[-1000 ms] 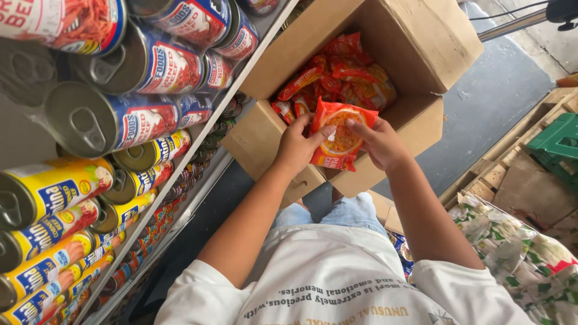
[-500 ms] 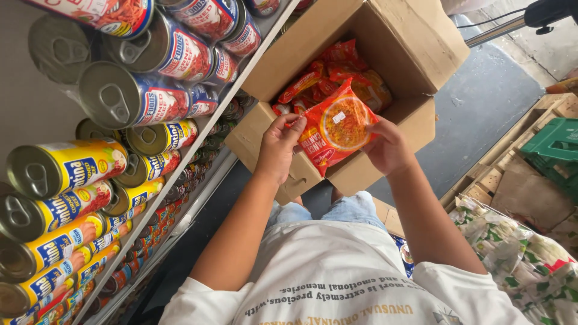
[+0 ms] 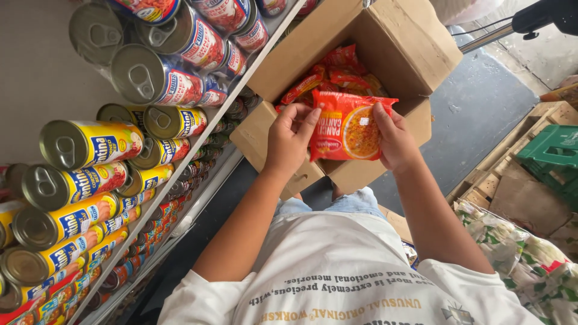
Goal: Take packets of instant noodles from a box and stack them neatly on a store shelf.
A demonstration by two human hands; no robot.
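The orange noodle packet (image 3: 349,127) has been lifted higher out of the open cardboard box (image 3: 385,36) and is now held upright, its printed front turned fully toward the camera, where a second ago it lay tilted among the other packets. The left hand (image 3: 289,141) and right hand (image 3: 394,141) have been raised with it, gripping its side edges.

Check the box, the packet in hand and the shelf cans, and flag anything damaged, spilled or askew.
Nothing stands out. The noodle packet held between left hand and right hand looks sealed and whole. The cardboard box is open with more packets loosely heaped inside, none spilled. The cans lie in orderly rows on the shelf.
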